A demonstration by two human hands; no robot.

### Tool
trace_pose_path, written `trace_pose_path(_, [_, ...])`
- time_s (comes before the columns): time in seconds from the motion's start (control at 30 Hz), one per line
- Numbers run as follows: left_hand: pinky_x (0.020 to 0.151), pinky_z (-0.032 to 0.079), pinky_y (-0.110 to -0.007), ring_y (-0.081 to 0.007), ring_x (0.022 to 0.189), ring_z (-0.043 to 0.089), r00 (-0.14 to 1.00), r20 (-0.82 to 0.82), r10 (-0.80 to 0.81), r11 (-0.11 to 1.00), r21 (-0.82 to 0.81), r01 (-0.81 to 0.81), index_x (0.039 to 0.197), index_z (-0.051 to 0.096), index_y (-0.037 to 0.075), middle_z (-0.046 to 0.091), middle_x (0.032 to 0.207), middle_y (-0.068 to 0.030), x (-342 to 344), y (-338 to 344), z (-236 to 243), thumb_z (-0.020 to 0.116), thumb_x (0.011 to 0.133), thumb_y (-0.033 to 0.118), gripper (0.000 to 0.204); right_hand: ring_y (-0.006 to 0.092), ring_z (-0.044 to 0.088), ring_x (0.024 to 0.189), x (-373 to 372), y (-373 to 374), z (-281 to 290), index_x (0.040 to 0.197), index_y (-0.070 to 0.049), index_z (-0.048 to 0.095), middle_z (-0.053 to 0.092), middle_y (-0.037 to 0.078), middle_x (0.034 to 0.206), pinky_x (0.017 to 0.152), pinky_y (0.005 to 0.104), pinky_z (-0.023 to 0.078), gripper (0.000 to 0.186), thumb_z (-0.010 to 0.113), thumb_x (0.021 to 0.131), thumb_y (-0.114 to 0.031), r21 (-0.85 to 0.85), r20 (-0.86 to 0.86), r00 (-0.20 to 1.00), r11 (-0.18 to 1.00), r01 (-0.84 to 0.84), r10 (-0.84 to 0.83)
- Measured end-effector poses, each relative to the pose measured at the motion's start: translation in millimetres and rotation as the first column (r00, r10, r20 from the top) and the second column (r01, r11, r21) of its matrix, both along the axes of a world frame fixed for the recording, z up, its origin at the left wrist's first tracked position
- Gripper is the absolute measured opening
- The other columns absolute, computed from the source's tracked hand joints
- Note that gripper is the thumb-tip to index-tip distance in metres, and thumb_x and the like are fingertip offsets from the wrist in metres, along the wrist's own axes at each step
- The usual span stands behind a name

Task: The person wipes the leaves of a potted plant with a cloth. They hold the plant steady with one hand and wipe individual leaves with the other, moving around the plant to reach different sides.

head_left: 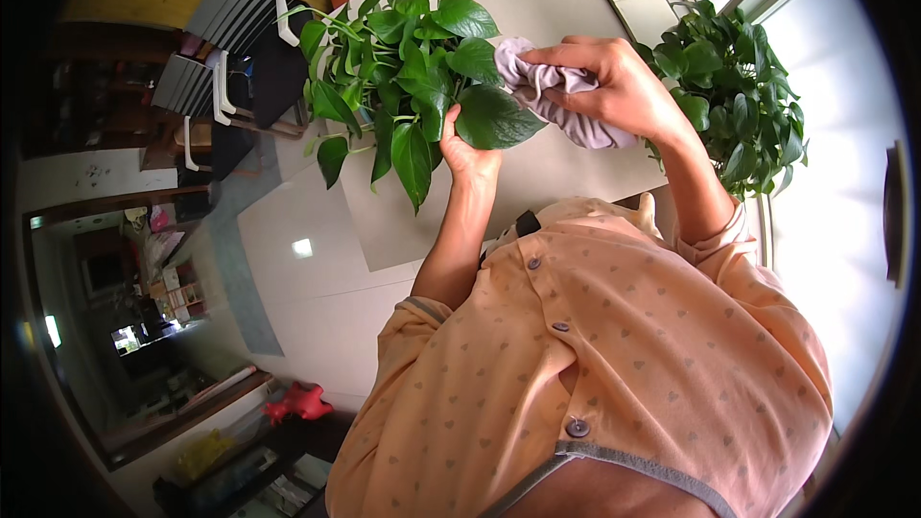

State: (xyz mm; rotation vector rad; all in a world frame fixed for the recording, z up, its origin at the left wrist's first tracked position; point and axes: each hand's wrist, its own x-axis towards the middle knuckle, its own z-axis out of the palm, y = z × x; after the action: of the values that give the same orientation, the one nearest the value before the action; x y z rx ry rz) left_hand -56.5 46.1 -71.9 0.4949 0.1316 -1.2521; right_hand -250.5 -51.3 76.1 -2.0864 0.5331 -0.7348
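A leafy green potted plant with glossy heart-shaped leaves (413, 77) stands in front of me; its pot is mostly hidden by foliage. My left hand (470, 155) is closed at the base of one large leaf (497, 118), thumb on top, the other fingers hidden underneath. To the right of that leaf, my right hand (624, 86) grips a crumpled pale lilac cloth (585, 125) between thumb and fingers. One end of the cloth comes up close to the leaves; whether it touches them I cannot tell.
A second bushy plant (739, 96) stands at the right by the bright window (839, 230). Grey folding chairs (230, 5) with dark seats are at the far left. Pale tiled floor (317, 259) spreads below, and a red object (297, 403) lies at lower left.
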Motion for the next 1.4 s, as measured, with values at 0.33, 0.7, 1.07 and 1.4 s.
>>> trace_pose_path(0.33, [0.103,0.039,-0.043,-0.0254,0.116,0.052,0.991,-0.061,-0.118,0.991,-0.075,0.114,0.118,0.057,0.009,0.057,0.123,-0.0094,-2,-3,21,0.047,0.092,0.039,0.04,0.0307,0.065,0.082,97,42,-70,0.112,-0.017,0.068,0.068,0.011,0.095,0.07,0.0407,0.052,0.034,0.065,0.079,-0.025,-0.165,-0.356,0.911,0.974,0.155,-0.206])
trace_pose_path(0.7, [0.095,0.046,-0.044,-0.0333,0.103,0.058,0.944,0.033,-0.328,0.938,0.129,0.321,0.121,0.054,0.007,0.06,0.113,-0.0204,3,-2,15,0.049,0.093,0.038,0.042,0.0325,0.063,0.078,68,85,-110,0.1,-0.014,0.07,0.064,0.013,0.089,0.069,0.0437,0.05,0.029,0.067,0.073,-0.025,-0.15,-0.221,0.861,0.889,0.433,-0.457])
trace_pose_path(1.07, [0.099,0.045,-0.046,-0.0358,0.111,0.055,0.988,0.043,-0.146,0.989,0.012,0.146,0.116,0.057,0.004,0.058,0.117,-0.0204,0,-12,14,0.052,0.094,0.03,0.034,0.0289,0.067,0.078,1,54,-94,0.103,-0.004,0.069,0.068,0.017,0.091,0.075,0.0349,0.051,0.034,0.069,0.071,-0.015,0.3,-0.162,0.866,0.813,0.5,-0.473])
trace_pose_path(1.4, [0.098,0.044,-0.043,-0.03,0.108,0.055,0.989,0.13,-0.077,0.997,0.017,0.075,0.119,0.052,0.003,0.058,0.115,-0.0175,-29,-15,21,0.043,0.094,0.042,0.047,0.0334,0.064,0.077,52,32,-78,0.101,-0.015,0.07,0.067,0.014,0.084,0.07,0.0414,0.051,0.03,0.066,0.071,-0.019,-0.028,-0.154,0.985,0.997,0.069,-0.073])
